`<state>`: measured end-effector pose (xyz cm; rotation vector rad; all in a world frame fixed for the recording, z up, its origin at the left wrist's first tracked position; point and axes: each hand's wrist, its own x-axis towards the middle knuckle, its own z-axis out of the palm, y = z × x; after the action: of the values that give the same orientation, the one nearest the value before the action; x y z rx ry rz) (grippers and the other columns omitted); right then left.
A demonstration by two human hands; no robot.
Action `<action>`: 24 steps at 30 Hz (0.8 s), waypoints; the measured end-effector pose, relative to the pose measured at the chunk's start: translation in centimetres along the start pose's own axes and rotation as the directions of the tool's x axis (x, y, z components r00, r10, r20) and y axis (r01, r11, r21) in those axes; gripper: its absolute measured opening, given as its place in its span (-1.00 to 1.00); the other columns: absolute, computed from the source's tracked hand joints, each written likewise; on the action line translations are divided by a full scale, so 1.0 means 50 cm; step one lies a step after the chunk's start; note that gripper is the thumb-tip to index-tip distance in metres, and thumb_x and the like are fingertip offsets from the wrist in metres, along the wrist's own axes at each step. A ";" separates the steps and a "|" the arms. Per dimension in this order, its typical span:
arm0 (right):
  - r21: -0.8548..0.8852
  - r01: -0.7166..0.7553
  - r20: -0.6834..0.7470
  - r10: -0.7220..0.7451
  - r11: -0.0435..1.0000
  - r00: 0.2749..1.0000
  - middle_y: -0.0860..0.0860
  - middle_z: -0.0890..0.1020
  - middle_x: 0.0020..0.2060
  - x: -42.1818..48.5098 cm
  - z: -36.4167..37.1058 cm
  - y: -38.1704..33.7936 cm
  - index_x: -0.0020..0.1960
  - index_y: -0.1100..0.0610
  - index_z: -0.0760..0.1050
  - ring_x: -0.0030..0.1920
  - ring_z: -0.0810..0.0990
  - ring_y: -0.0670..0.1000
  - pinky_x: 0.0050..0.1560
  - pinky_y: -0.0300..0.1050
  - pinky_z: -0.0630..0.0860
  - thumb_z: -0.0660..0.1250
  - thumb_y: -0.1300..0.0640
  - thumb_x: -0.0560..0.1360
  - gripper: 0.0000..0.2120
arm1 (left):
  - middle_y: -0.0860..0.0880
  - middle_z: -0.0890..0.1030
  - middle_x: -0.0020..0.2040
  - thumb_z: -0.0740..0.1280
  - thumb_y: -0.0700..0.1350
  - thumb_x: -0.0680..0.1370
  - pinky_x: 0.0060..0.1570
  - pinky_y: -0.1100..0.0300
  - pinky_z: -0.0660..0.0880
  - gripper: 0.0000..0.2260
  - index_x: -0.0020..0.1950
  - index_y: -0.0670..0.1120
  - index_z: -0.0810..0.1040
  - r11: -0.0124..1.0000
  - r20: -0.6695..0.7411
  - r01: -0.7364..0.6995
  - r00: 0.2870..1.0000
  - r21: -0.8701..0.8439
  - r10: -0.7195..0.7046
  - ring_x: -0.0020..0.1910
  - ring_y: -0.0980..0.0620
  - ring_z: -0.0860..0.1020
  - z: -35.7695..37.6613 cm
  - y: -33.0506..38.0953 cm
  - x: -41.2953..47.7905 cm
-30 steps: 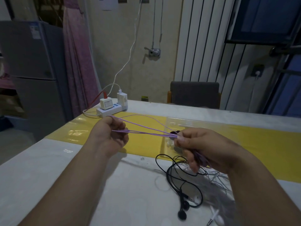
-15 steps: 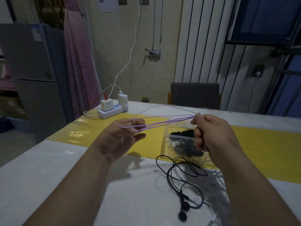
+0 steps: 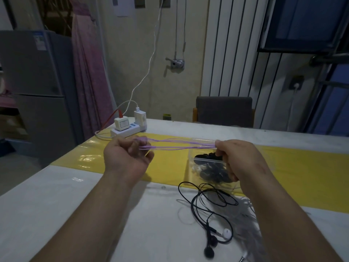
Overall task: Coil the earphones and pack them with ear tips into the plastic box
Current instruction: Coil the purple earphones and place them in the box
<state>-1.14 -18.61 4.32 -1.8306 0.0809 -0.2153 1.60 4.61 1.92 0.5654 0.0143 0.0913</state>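
Above yellow mat (image 3: 90, 157), left hand (image 3: 128, 159) and right hand (image 3: 243, 161) each grip purple earphone cable (image 3: 175, 147), stretched taut between hands.

White power strip (image 3: 128, 131) w/ 2 chargers (image 3: 140, 118) plugged in, far-left of bench (image 3: 47, 195), yellow cloth (image 3: 302, 167) across bench, grey fridge (image 3: 32, 82) at left, pink curtain (image 3: 88, 72) beside it, grey chair (image 3: 223, 111) behind bench, window (image 3: 306, 21) top rt.

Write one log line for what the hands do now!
step: coiling | left hand: holds purple earphone cable loops | right hand: pinches other end | plastic box: holds black ear tips
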 end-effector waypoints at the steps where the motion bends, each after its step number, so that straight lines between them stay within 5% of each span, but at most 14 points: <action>1: -0.037 0.013 -0.019 -0.014 0.999 1.000 -0.03 0.36 -0.58 0.001 0.001 0.002 -0.38 0.13 0.51 -0.51 0.27 0.02 -0.44 -0.10 0.20 0.30 0.07 0.50 -0.70 | -0.01 0.42 -0.49 0.14 -0.17 0.21 -0.17 0.09 0.30 -0.92 -0.38 -0.15 0.38 1.000 -0.031 0.008 0.999 0.008 -0.008 -0.28 -0.02 0.41 0.000 -0.001 0.001; 4: -0.100 0.047 -0.001 -0.047 0.994 0.999 -0.04 0.33 -0.61 -0.002 0.009 0.001 -0.41 0.13 0.48 -0.53 0.26 0.01 -0.45 -0.12 0.21 0.28 0.11 0.48 -0.71 | 0.03 0.55 -0.34 0.19 -0.14 0.30 -0.13 0.08 0.33 -0.86 -0.27 -0.13 0.52 0.998 0.072 -0.009 0.997 -0.062 0.013 -0.17 0.03 0.49 -0.010 -0.001 0.002; 6: -0.095 0.064 0.045 -0.060 0.993 0.997 -0.06 0.31 -0.63 -0.005 0.015 0.000 -0.40 0.16 0.48 -0.58 0.27 -0.02 -0.48 -0.18 0.22 0.28 0.14 0.48 -0.72 | 0.01 0.61 0.07 0.22 -0.03 0.38 0.09 0.08 0.35 -0.61 0.14 -0.10 0.62 0.999 0.163 -0.024 0.986 -0.026 0.028 0.08 0.02 0.50 -0.013 0.003 0.001; 8: -0.070 0.072 0.102 -0.065 0.995 0.993 -0.09 0.34 -0.66 -0.010 0.018 -0.002 -0.37 0.21 0.47 -0.65 0.28 -0.09 -0.59 -0.29 0.20 0.28 0.19 0.49 -0.74 | -0.03 0.49 0.27 0.21 0.06 0.43 0.28 0.02 0.30 -0.49 0.37 -0.01 0.50 1.000 0.221 -0.022 0.975 0.009 0.019 0.25 -0.04 0.43 -0.007 -0.001 -0.003; 11: -0.135 0.135 0.205 -0.105 0.982 0.973 -0.04 0.40 -0.59 -0.015 0.027 0.003 -0.43 0.17 0.50 -0.58 0.34 -0.05 -0.51 -0.26 0.21 0.30 0.14 0.47 -0.69 | -0.15 0.46 0.31 0.15 0.16 0.56 0.34 -0.18 0.31 -0.53 0.46 0.10 0.36 1.000 0.234 -0.023 0.972 0.009 0.020 0.27 -0.20 0.50 0.006 -0.012 -0.009; 14: -0.194 0.210 0.265 -0.155 0.958 0.952 0.05 0.44 -0.53 -0.019 0.037 0.008 -0.43 0.15 0.52 -0.51 0.37 0.02 -0.38 -0.10 0.29 0.29 0.01 0.46 -0.66 | -0.09 0.52 -0.14 0.14 0.15 0.61 0.05 -0.07 0.57 -0.64 0.35 0.05 0.43 1.000 0.197 0.003 0.980 -0.026 0.002 -0.22 -0.04 0.62 0.006 -0.010 -0.007; 16: -0.174 0.246 0.218 -0.206 0.954 0.954 0.08 0.48 -0.53 -0.020 0.042 0.007 -0.38 0.16 0.56 -0.47 0.46 0.13 -0.31 0.04 0.47 0.25 -0.12 0.47 -0.58 | 0.00 0.33 -0.40 0.13 0.11 0.63 -0.40 0.24 0.50 -0.71 0.14 -0.01 0.54 0.995 0.133 0.039 0.990 0.092 -0.051 -0.53 0.09 0.36 0.009 -0.010 -0.005; 19: -0.143 0.299 0.161 -0.276 0.943 0.948 0.14 0.63 -0.39 -0.026 0.053 0.005 -0.27 0.04 0.63 -0.30 0.58 0.30 -0.15 0.29 0.60 0.23 -0.21 0.44 -0.62 | 0.02 0.22 -0.46 0.13 0.06 0.64 -0.57 0.33 0.15 -0.68 -0.21 -0.07 0.46 0.969 0.107 0.038 0.992 0.245 -0.066 -0.59 0.12 0.16 0.008 -0.020 -0.004; 24: -0.050 0.309 0.089 -0.304 0.950 0.949 0.08 0.67 -0.28 -0.028 0.066 0.005 -0.20 -0.07 0.59 -0.22 0.63 0.19 -0.15 0.31 0.60 0.29 -0.16 0.34 -0.80 | 0.00 0.21 -0.45 0.10 0.01 0.64 -0.53 0.33 0.01 -0.63 -0.35 -0.08 0.30 0.919 0.224 0.038 0.965 0.392 -0.135 -0.59 0.12 0.11 0.005 -0.039 -0.012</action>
<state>-1.90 -15.32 3.08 -1.9080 -0.2584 -0.3603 1.18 2.80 1.09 0.9671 -0.1895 -0.0729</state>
